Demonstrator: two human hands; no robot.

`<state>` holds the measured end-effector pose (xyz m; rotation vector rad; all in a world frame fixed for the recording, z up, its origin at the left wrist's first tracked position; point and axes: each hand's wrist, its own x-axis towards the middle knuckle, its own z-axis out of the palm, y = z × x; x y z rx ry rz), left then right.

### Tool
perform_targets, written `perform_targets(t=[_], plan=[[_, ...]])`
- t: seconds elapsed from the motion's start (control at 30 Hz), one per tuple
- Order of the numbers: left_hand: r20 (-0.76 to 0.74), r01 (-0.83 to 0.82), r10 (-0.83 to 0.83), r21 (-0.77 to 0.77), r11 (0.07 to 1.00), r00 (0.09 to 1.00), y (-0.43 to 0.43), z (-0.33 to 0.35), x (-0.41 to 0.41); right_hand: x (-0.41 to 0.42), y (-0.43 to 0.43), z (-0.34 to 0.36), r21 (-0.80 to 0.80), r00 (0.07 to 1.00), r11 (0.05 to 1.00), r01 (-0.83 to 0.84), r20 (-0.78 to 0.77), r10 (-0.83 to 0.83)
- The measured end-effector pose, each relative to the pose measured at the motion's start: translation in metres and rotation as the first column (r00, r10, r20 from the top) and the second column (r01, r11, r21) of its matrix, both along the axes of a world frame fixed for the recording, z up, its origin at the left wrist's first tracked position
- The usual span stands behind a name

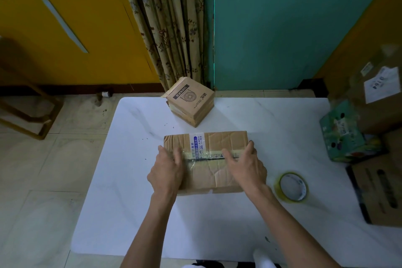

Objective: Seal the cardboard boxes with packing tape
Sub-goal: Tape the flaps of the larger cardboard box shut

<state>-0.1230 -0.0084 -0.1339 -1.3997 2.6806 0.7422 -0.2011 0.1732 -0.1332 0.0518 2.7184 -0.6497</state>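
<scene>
Centrally, a creased cardboard box (208, 172) lies flat on the white desk (134, 202), its top flaps closed and a clear tape strip (214, 156) running left to right along their seam. A white printed band (196, 142) crosses the far flap at a right angle to that seam. The left hand (167, 169) rests on the left end of the top, its grip wide: the digits are extended and laid flat, one of them lying on the tape. The right hand (245, 165) rests on the right end in the same manner, its grip likewise wide and holding nothing, with one digit pointing along the seam and the others reaching the box's right edge. Whether those outer fingertips bend over the edge cannot be told. A roll of packing tape (292, 186), yellowish at the rim, lies flat on the desk just to the right of the box, apart from both hands. A small box (191, 102), printed with a fan drawing, sits at the far edge of the desk, turned corner-on to the viewer. At the desk's right side is a pile of further cartons, among them a green printed carton (348, 137) and a brown carton (378, 93) bearing a white label. Behind stand a teal door (282, 28), a floral curtain (169, 28) and a yellow wall (65, 39).
</scene>
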Motion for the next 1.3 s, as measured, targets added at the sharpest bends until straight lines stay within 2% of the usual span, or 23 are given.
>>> perform_targets(t=[0.07, 0.17, 0.37, 0.53, 0.63, 0.7, 0.73, 0.8, 0.93, 1.1, 1.2, 1.27, 1.3], plan=[[0.038, 0.000, 0.000, 0.020, 1.000, 0.999, 0.009, 0.003, -0.004, -0.001, -0.008, 0.004, 0.009, 0.999, 1.000, 0.023, 0.047, -0.024], [0.052, -0.024, 0.024, 0.012, 1.000, 0.998, 0.012, 0.002, -0.008, -0.002, -0.012, 0.003, -0.014, 0.998, 0.998, 0.065, 0.020, -0.065], [-0.087, -0.040, 0.043, 0.032, 0.999, 0.995, 0.004, -0.006, -0.003, -0.005, -0.004, -0.006, -0.113, 0.990, 0.987, 0.116, -0.061, -0.123], [-0.175, 0.018, -0.015, 0.019, 1.000, 0.984, -0.012, -0.010, 0.003, -0.009, 0.012, -0.015, -0.163, 0.988, 0.987, 0.014, -0.150, -0.038], [-0.178, 0.073, -0.050, 0.123, 0.990, 0.983, -0.023, -0.012, 0.010, -0.010, 0.022, -0.019, -0.243, 0.996, 0.970, 0.022, -0.082, -0.043], [-0.164, 0.065, -0.008, 0.346, 0.936, 0.986, -0.028, -0.014, 0.017, -0.005, 0.028, -0.020, -0.332, 0.995, 0.938, 0.097, 0.061, -0.082], [-0.162, 0.076, -0.011, 0.402, 0.912, 0.987, -0.029, -0.017, 0.019, -0.002, 0.029, -0.020, -0.368, 0.985, 0.918, 0.145, 0.136, -0.101], [-0.142, 0.117, -0.068, 0.372, 0.921, 0.988, -0.027, -0.021, 0.022, 0.001, 0.030, -0.021, -0.386, 0.975, 0.905, 0.180, 0.192, -0.112], [-0.084, 0.080, -0.061, 0.250, 0.965, 0.995, -0.025, -0.018, 0.018, -0.001, 0.026, -0.021, -0.309, 0.990, 0.943, 0.125, 0.100, -0.098], [-0.102, 0.128, -0.105, 0.254, 0.959, 0.989, -0.027, -0.017, 0.019, -0.002, 0.027, -0.013, -0.262, 0.993, 0.960, 0.096, 0.085, -0.076], [-0.172, 0.111, -0.054, 0.337, 0.935, 0.984, -0.036, -0.013, 0.026, 0.001, 0.030, 0.007, -0.388, 0.986, 0.909, 0.153, 0.120, -0.115], [-0.233, 0.071, 0.049, 0.478, 0.875, 0.971, -0.043, -0.015, 0.032, 0.004, 0.030, 0.026, -0.525, 0.991, 0.841, 0.128, 0.037, -0.127], [-0.256, 0.055, 0.108, 0.556, 0.829, 0.961, -0.045, -0.018, 0.035, 0.004, 0.030, 0.033, -0.584, 0.990, 0.808, 0.076, -0.055, -0.133]])
